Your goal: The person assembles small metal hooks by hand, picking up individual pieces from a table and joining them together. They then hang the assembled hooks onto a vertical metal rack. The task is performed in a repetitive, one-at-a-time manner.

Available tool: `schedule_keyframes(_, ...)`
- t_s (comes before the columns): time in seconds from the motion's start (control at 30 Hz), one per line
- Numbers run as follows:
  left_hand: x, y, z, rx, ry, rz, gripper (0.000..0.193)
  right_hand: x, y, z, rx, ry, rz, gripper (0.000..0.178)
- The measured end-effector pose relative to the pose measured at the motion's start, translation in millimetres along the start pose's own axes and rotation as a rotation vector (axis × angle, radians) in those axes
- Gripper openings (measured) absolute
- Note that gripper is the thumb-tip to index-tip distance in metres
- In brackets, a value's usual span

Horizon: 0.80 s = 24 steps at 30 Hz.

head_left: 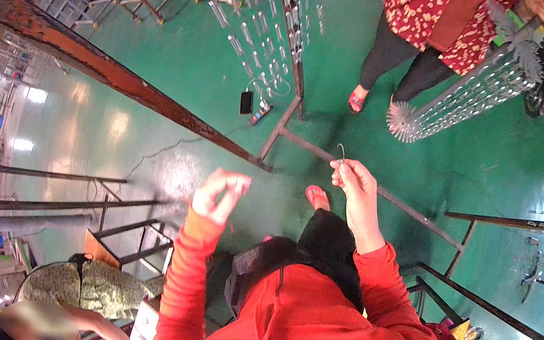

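My right hand (355,183) is raised in front of me, with thumb and fingertips pinched together. A thin curved wire hook (340,150) sticks up out of that pinch, its bent end uppermost. My left hand (218,196) is up at about the same height, apart from the right one. Its fingers are curled and the tips pressed together, pointing to the right. Whatever it may hold is too small to make out. Both hands are in the air above the green floor (321,128).
A frame hung with shiny metal pieces (259,25) stands ahead. At upper right, a person (438,18) stands by a tall rack of metal parts (468,98). A rusty beam (123,79) slants in from the left. Behind me on the left, another person's arm (104,328) shows.
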<state>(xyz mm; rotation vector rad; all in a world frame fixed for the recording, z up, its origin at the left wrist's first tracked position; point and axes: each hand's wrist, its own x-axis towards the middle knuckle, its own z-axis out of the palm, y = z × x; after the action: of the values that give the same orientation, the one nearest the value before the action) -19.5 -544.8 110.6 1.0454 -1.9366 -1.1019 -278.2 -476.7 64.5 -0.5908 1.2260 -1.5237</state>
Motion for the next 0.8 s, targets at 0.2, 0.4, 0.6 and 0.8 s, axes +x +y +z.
schedule_keyframes(0.2,73,-55,40,-0.279,0.273,-0.136,0.034,30,22,-11,-0.042,-0.065,-0.044,0.021)
schedule_keyframes(0.4,114,-84,66,-0.190,0.433,-0.211,0.044,64,37,-18,-0.040,-0.109,-0.037,0.020)
schedule_keyframes(0.6,128,-133,66,-0.205,0.451,-0.083,0.020,100,54,5,-0.003,-0.258,-0.048,0.018)
schedule_keyframes(0.8,132,-116,66,-0.271,0.380,-0.257,0.006,127,75,34,-0.031,-0.400,-0.039,0.018)
